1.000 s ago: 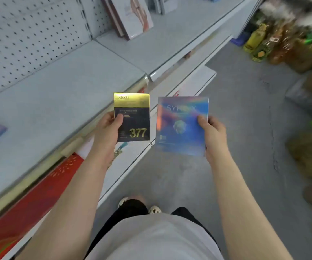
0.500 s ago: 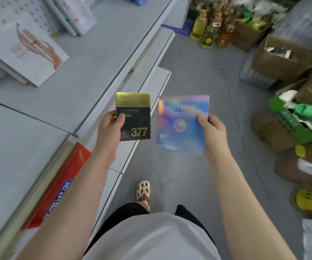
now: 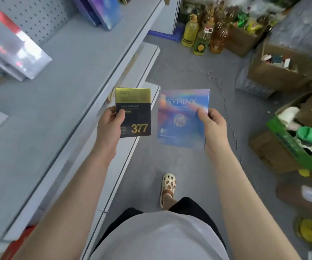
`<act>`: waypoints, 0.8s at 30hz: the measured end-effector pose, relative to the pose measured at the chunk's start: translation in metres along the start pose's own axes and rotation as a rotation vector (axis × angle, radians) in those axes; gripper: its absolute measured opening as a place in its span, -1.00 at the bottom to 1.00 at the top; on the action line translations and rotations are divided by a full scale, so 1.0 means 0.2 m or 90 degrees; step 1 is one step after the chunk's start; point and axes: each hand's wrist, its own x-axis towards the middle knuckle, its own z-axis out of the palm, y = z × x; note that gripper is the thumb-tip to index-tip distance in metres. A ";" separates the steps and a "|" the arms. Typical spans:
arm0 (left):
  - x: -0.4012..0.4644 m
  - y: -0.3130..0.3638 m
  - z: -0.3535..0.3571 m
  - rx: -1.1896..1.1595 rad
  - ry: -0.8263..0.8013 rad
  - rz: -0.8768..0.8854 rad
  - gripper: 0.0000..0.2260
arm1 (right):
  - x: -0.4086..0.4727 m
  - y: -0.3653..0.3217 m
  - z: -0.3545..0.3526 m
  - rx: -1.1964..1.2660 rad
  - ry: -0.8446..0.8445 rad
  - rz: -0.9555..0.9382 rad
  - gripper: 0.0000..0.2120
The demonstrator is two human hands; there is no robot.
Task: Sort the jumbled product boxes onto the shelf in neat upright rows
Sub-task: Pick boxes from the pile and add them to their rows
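Holding one box per hand, I have the left hand [image 3: 108, 126] pinching the black-and-gold box [image 3: 133, 112] and the right hand [image 3: 211, 124] pinching the iridescent blue box [image 3: 181, 117], faces up so I can read them (probably to match rows). Both hover over the aisle beside the shelf [image 3: 61, 102], neither placed yet.

Single view only, head-mounted wide-angle, so no overlap with any other camera. It looks steeply down and forward from the person's eye height along the grey concrete aisle floor [image 3: 179, 72]. The grey metal shelf unit [image 3: 61, 94] runs up the left side relative to that floor, close to the lens, its front edge receding diagonally to the top. Straight lines bow near the frame borders. The person's own pale shirt [image 3: 160, 239] fills the bottom centre, both forearms extend up from there, so the hands sit mid-frame at arm's reach. Cardboard cartons [image 3: 275, 72] lie right of the floor, farther off.
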 end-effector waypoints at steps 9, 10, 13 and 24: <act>0.56 0.25 0.45 -0.075 0.117 0.006 -0.86 | 0.90 -0.39 0.08 -0.026 -0.102 -0.035 -0.77; 0.62 0.28 0.48 -0.081 0.131 0.008 -0.87 | 0.98 -0.43 0.12 -0.027 -0.111 -0.040 -0.83; 0.84 0.35 0.53 -0.097 0.183 0.028 -0.86 | 1.25 -0.53 0.24 -0.018 -0.162 -0.057 -0.90; 1.61 0.65 0.59 -0.148 0.380 0.042 -0.84 | 2.10 -0.92 0.91 -0.059 -0.381 -0.118 -0.82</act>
